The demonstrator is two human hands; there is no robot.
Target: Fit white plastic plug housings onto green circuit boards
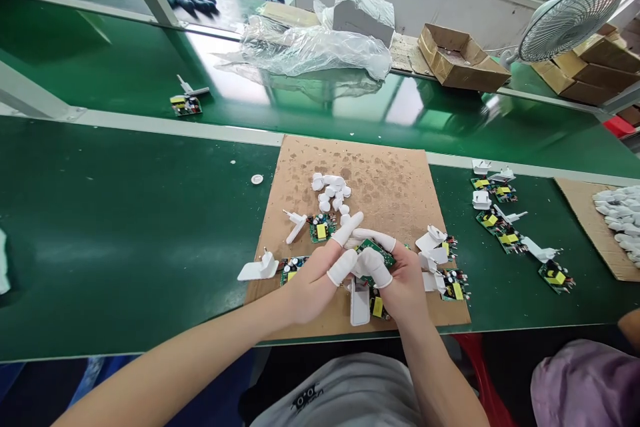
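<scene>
White finger covers are on several fingertips of both hands. My right hand [395, 270] is closed around a green circuit board [376, 253] above the cardboard sheet. My left hand [327, 263] meets it there, its thumb and fingertips pressed at the board's left side; what they pinch is hidden. Just below the hands lies a white plug housing [359, 303] beside a board with a yellow part [377, 307]. Left of my left hand are a board [321, 228] and a white plug piece [261, 267]. Small white caps [333, 192] form a pile above the hands.
The cardboard sheet [370, 167] lies on a green table [150, 213]. More boards with white plugs [507, 237] are at the right, beside another cardboard [585, 213] with white pieces. Behind are plastic wrap [320, 50], an open box [460, 60] and a fan [570, 20]. A person's purple sleeve [585, 383] shows lower right.
</scene>
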